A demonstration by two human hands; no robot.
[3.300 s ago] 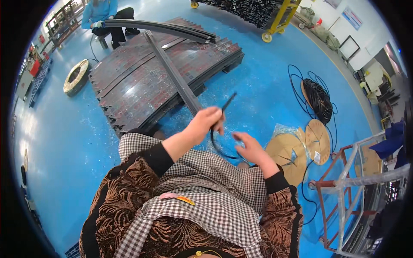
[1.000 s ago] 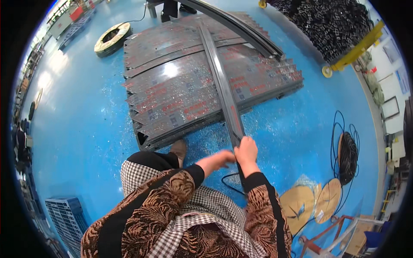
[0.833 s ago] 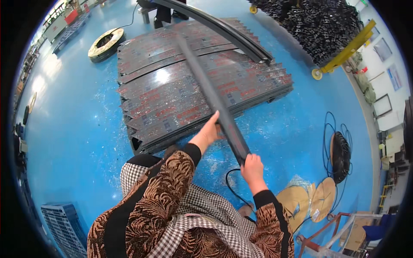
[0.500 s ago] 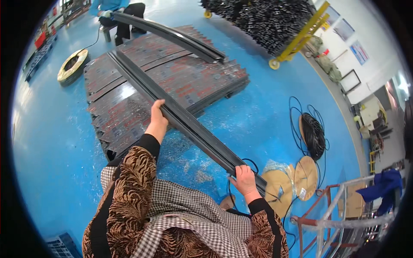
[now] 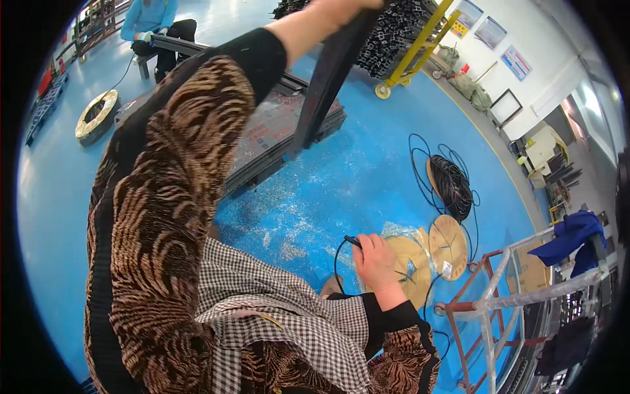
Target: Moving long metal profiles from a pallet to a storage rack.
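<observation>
At the upper edge my left hand (image 5: 341,9), partly cut off by the frame, grips the top of a long dark profile (image 5: 328,79). The profile stands steeply tilted, its lower end beside the stack's edge. My right hand (image 5: 377,262), low and right of centre, is closed around the end of a black strip (image 5: 338,259) that loops down toward my lap. Below the stack (image 5: 275,128) of flat dark profiles, pale shavings (image 5: 289,243) are scattered on the blue floor. My left sleeve hides much of the stack.
A coil of black cord (image 5: 450,187) and round cardboard discs (image 5: 448,246) lie at right. Near them stands a wrapped metal frame (image 5: 505,305) with blue cloth. A person (image 5: 157,33) in blue sits far left, beyond a wrapped ring (image 5: 98,118). A yellow-framed cart (image 5: 413,59) holds profiles.
My left hand has risen to the top edge, swinging the profile from diagonal to steep. My right hand has let go of the profile and now shows the black strip in it.
</observation>
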